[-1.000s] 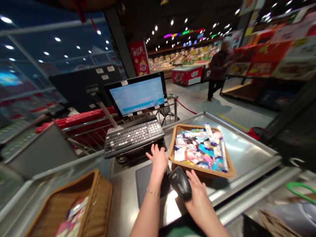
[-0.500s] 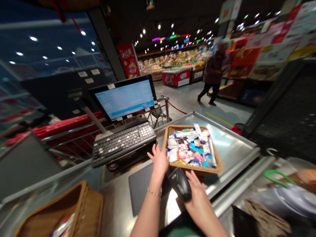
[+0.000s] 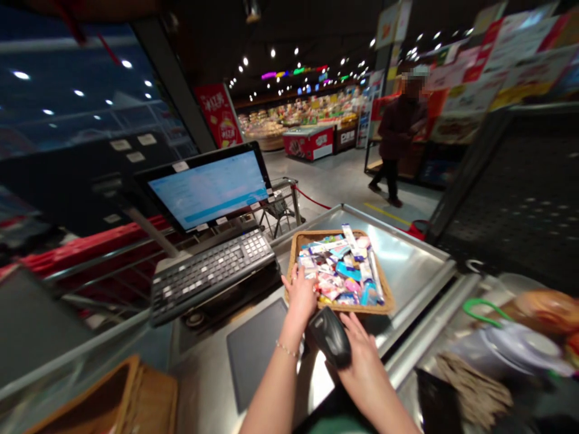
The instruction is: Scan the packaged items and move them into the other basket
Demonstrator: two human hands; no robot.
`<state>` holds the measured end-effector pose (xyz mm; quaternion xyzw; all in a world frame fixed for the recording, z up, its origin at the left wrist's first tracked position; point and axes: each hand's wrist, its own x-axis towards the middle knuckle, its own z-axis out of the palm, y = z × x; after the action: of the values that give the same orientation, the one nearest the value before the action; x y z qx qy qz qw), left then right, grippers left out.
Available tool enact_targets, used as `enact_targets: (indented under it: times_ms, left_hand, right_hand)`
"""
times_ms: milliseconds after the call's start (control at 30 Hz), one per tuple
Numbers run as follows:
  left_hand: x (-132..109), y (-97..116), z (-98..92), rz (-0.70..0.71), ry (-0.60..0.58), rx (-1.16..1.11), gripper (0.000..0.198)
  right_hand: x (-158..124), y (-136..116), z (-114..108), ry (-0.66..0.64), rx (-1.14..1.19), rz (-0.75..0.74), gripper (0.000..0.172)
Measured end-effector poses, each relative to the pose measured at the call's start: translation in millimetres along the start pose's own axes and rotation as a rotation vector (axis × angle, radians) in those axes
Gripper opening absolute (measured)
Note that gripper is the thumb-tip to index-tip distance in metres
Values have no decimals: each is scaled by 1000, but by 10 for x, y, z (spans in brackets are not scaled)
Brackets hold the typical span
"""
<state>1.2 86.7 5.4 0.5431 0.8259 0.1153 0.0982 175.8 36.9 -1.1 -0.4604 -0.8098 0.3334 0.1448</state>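
A black handheld barcode scanner [image 3: 329, 337] sits in my right hand [image 3: 365, 355], with the fingers along its right side and the grip underneath out of sight. My left hand [image 3: 302, 296], wearing a beaded bracelet at the wrist, reaches over the near left rim of a wicker basket [image 3: 384, 304]. Its fingers are apart above the goods, and I cannot tell whether the tips touch any. Small colourful snack packets [image 3: 346, 271] fill the basket, with a long white and blue pack [image 3: 351, 242] lying on top.
A keyboard [image 3: 212, 274] and a monitor [image 3: 210, 190] stand left of the basket. Another wicker basket [image 3: 151, 392] is at lower left. A grey lidded container [image 3: 504, 346] and a brown cloth [image 3: 474, 386] lie at right. Beyond the metal counter [image 3: 407, 259], a person [image 3: 398, 132] walks.
My left hand has moved from beside the basket to over its near left corner. The scanner stays in my right hand. The camera view has turned slightly right.
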Motion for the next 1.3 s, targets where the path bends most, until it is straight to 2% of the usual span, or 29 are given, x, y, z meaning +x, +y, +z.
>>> enact_targets:
  times_ms: [167, 400, 667, 933, 1000, 1133, 1300]
  left_hand:
    - [91, 42, 70, 73, -68, 41, 31]
    - [215, 103, 37, 221, -183, 132, 32]
    - [311, 99, 162, 333, -148, 109, 34]
    - [383, 82, 220, 440, -199, 76, 50]
    - [399, 103, 238, 448, -205, 87, 47]
    - [409, 154, 256, 442, -166, 130, 29]
    - [385, 135, 273, 440, -139, 110, 30]
  right_hand:
    - [26, 50, 20, 49, -30, -7, 56]
    - [68, 72, 29, 43, -46, 2, 56]
    - [79, 58, 3, 31, -8, 20, 57]
    - [90, -29, -47, -24, -1, 54, 58]
    - [89, -55, -70, -38, 0, 60, 59]
    - [81, -55, -86, -38, -3, 64, 58]
    - [67, -10, -44, 22, 7, 34, 58]
